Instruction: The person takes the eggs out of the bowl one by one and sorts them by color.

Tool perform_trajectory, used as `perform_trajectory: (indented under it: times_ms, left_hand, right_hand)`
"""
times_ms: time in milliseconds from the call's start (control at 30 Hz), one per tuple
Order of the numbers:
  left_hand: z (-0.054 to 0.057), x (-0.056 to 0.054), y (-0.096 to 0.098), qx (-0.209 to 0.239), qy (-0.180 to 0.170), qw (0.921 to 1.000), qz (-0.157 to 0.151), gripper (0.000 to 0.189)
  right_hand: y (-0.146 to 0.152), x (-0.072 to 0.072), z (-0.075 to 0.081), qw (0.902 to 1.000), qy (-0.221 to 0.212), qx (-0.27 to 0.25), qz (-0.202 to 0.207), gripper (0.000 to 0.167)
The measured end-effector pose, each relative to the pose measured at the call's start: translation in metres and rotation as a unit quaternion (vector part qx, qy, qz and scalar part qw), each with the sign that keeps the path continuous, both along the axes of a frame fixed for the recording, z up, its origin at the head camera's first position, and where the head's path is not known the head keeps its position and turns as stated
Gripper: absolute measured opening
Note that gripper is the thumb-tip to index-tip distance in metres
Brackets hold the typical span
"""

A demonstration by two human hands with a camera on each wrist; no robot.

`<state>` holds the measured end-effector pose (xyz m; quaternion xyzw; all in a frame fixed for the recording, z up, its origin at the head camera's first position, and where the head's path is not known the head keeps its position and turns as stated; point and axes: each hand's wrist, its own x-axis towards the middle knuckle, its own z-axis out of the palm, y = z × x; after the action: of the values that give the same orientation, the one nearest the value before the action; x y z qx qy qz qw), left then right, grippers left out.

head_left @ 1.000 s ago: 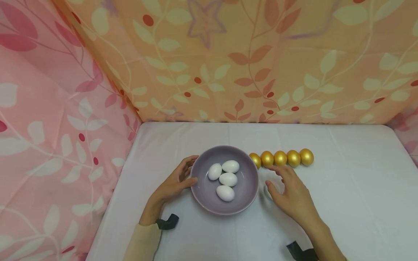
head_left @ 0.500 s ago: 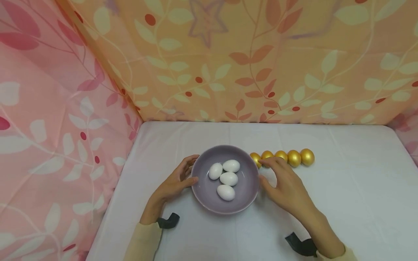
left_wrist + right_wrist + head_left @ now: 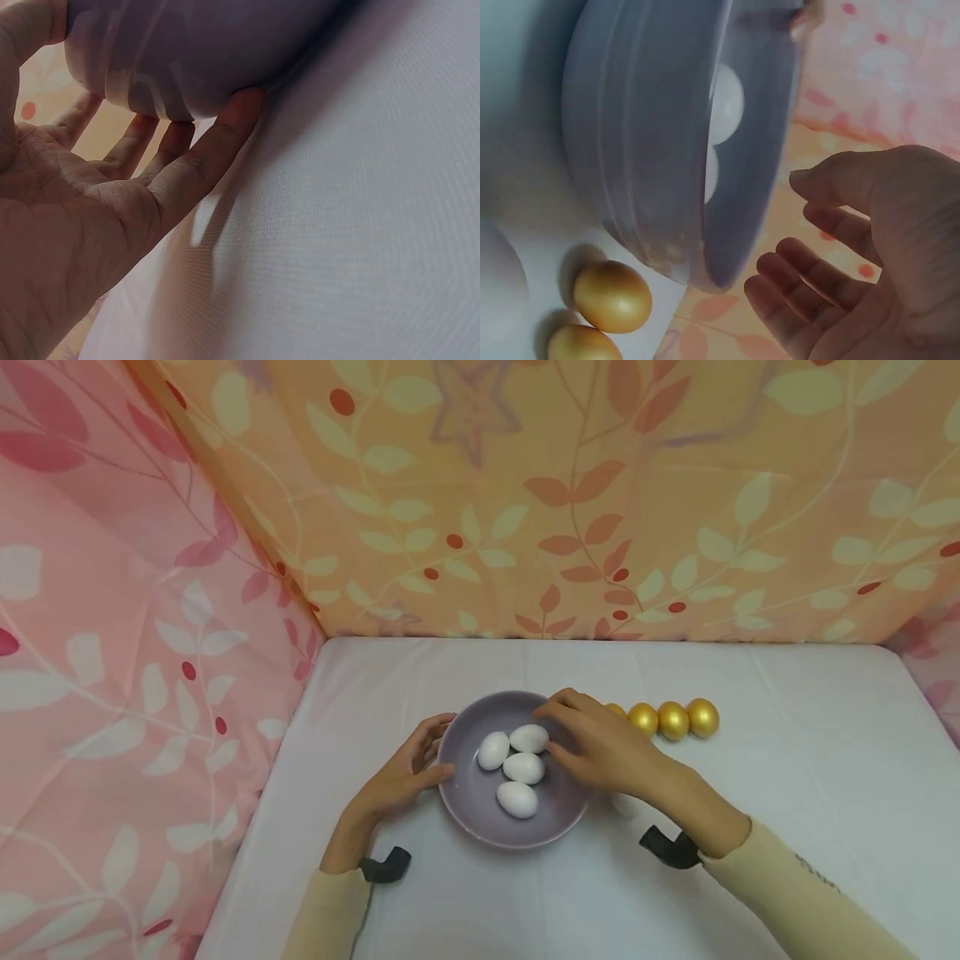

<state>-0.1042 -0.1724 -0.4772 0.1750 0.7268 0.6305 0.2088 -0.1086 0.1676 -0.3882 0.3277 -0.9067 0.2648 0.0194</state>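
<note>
A purple bowl [image 3: 476, 822] stands on the white table, with several white eggs [image 3: 517, 800] lying in it. My left hand [image 3: 397, 781] holds the bowl's left side, thumb at the rim; in the left wrist view its fingertips [image 3: 244, 105] press the outer wall. My right hand [image 3: 607, 747] hovers over the bowl's right rim, close to the upper white egg [image 3: 528, 738]. In the right wrist view its loosely bent fingers hold nothing. Golden eggs [image 3: 673, 721] lie in a row right of the bowl, the leftmost hidden behind the right hand.
A pale rounded thing [image 3: 495, 285], cut off by the frame edge, lies beside the bowl in the right wrist view. Leaf-patterned cloth [image 3: 480, 527] hangs behind the table [image 3: 810, 760], and pink cloth [image 3: 135, 693] hangs along its left side.
My right hand has moved left from beside the golden eggs to over the bowl's right rim. The left hand, the bowl and the eggs have stayed put.
</note>
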Motion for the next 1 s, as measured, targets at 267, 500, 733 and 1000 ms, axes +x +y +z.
perform_trajectory:
  times_ms: [267, 500, 733, 1000]
  left_hand:
    - [-0.001, 0.001, 0.0, 0.012, -0.008, 0.9999, 0.0, 0.074]
    - [-0.003, -0.001, -0.001, 0.009, -0.01, 0.9999, 0.003, 0.074]
    - [-0.004, -0.003, -0.004, 0.005, -0.011, 0.9999, 0.004, 0.074]
    - [-0.004, -0.002, -0.001, 0.01, -0.011, 0.9999, -0.002, 0.074]
  right_hand:
    - [-0.021, -0.027, -0.001, 0.9927, -0.082, 0.071, 0.052, 0.037]
    - [-0.038, -0.039, -0.006, 0.9831, -0.104, 0.133, 0.071, 0.034]
    - [-0.049, -0.044, -0.003, 0.9721, -0.12, 0.181, 0.089, 0.033]
    - [-0.055, -0.049, -0.01, 0.9628, -0.136, 0.211, 0.101, 0.033]
